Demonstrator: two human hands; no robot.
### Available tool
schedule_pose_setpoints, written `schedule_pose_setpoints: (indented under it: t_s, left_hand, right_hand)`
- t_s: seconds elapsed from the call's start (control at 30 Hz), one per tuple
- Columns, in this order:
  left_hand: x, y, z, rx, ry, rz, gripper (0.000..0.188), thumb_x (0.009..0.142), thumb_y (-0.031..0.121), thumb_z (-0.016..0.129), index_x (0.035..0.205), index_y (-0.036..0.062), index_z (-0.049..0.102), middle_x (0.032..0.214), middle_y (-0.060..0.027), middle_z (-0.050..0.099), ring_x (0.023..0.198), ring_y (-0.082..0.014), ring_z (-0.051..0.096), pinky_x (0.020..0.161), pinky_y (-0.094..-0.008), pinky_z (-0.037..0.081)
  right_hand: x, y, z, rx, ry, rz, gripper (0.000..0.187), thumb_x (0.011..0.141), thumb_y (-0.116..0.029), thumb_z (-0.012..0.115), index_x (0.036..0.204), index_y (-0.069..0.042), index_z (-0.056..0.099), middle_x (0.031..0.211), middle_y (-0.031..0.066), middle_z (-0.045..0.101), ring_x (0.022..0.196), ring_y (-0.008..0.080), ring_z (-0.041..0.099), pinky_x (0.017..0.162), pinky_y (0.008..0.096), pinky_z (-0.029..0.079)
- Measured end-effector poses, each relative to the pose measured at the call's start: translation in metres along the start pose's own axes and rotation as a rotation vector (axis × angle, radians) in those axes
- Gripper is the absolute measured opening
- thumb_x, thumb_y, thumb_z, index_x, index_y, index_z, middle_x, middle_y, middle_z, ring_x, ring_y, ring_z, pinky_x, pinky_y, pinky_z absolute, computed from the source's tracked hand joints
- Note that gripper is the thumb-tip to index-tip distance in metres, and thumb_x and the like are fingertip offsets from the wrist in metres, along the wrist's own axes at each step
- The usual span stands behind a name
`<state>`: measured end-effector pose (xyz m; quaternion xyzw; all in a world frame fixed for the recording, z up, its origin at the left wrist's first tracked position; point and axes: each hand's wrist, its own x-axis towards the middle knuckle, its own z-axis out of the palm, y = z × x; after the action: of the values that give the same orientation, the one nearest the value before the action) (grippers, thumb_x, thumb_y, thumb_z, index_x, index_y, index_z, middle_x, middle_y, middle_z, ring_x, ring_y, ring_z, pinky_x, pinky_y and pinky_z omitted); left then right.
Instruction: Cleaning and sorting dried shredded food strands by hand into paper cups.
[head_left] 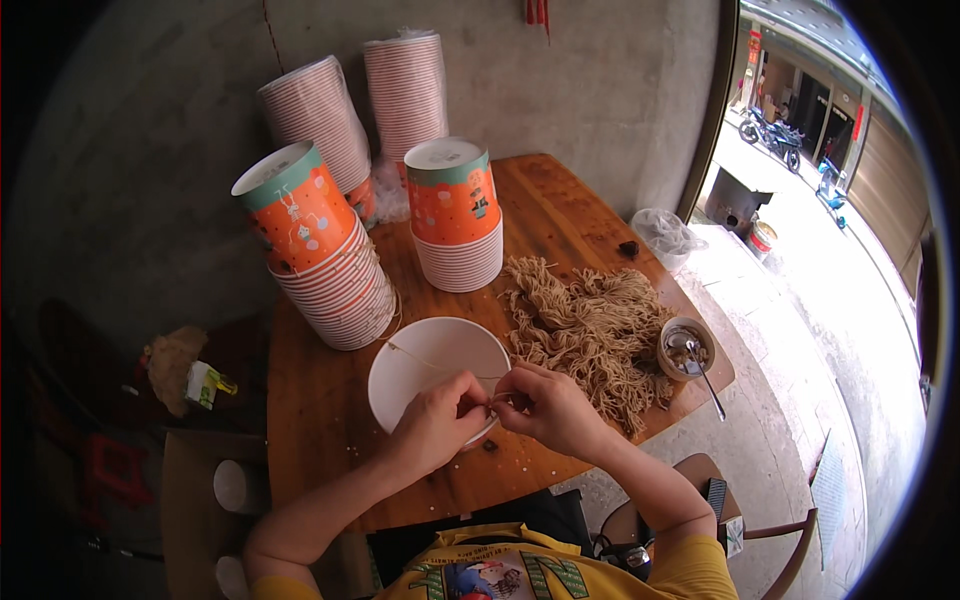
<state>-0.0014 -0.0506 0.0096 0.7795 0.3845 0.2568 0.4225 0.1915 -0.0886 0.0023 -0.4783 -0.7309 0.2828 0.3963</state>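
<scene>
A white paper tub (396, 385) sits near the table's front edge with its open mouth facing me. Over its near right rim, my left hand (440, 415) and my right hand (550, 408) meet with fingertips pinched close together. Both pinch a thin string (405, 352), which runs across the tub's mouth toward the left stack of tubs. What exactly lies between the fingertips is mostly hidden. Just right of my right hand spreads a loose heap of tan strings (590, 335).
Stacked orange-and-green paper tubs (455, 215) stand upside down behind; a leaning stack (305, 225) is wound with string. Wrapped stacks (405, 90) rest by the wall. At right sits a cup (686, 350) with a spoon. A cardboard box (195, 515) is lower left, a chair (795, 560) lower right.
</scene>
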Motion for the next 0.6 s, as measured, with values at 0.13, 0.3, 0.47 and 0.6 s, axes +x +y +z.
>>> schedule_pose_setpoints:
  t_s: [0.13, 0.3, 0.47, 0.6]
  left_hand:
    - [0.001, -0.003, 0.0, -0.027, 0.003, 0.0, 0.011, 0.086, 0.006, 0.063, 0.091, 0.0005, 0.054, 0.079, -0.0091, 0.064, 0.07, -0.0176, 0.062, 0.064, -0.0322, 0.05]
    - [0.004, -0.009, 0.003, -0.143, -0.015, -0.053, 0.012, 0.087, 0.004, 0.063, 0.092, 0.0015, 0.052, 0.081, -0.0067, 0.061, 0.073, -0.0131, 0.06, 0.064, -0.0295, 0.05]
    - [0.009, -0.006, 0.007, -0.378, -0.052, -0.04, 0.021, 0.087, 0.0, 0.061, 0.102, 0.0029, 0.047, 0.085, -0.0034, 0.056, 0.073, -0.0085, 0.056, 0.062, -0.0236, 0.048]
    - [0.01, -0.003, 0.005, -0.412, -0.085, -0.055, 0.029, 0.087, -0.001, 0.061, 0.11, 0.0037, 0.044, 0.086, -0.0035, 0.056, 0.073, -0.0073, 0.055, 0.06, -0.0223, 0.047]
  right_hand:
    - [-0.001, -0.001, 0.001, -0.014, 0.018, -0.009, 0.015, 0.082, -0.011, 0.066, 0.09, -0.001, 0.059, 0.086, 0.011, 0.06, 0.073, 0.0251, 0.065, 0.066, 0.0342, 0.052]
    - [-0.007, -0.003, 0.005, -0.018, 0.101, -0.024, 0.012, 0.08, -0.009, 0.067, 0.088, -0.002, 0.06, 0.082, 0.0075, 0.058, 0.068, 0.0175, 0.063, 0.061, 0.0291, 0.05]
    - [-0.014, 0.0, 0.01, 0.015, 0.201, 0.026, 0.013, 0.081, -0.009, 0.067, 0.088, -0.001, 0.059, 0.081, 0.0062, 0.056, 0.065, 0.015, 0.059, 0.058, 0.0273, 0.048]
    - [-0.017, 0.003, 0.014, 0.089, 0.2, 0.129, 0.016, 0.084, -0.013, 0.065, 0.089, 0.0, 0.058, 0.082, 0.0087, 0.058, 0.067, 0.0198, 0.061, 0.062, 0.0302, 0.049]
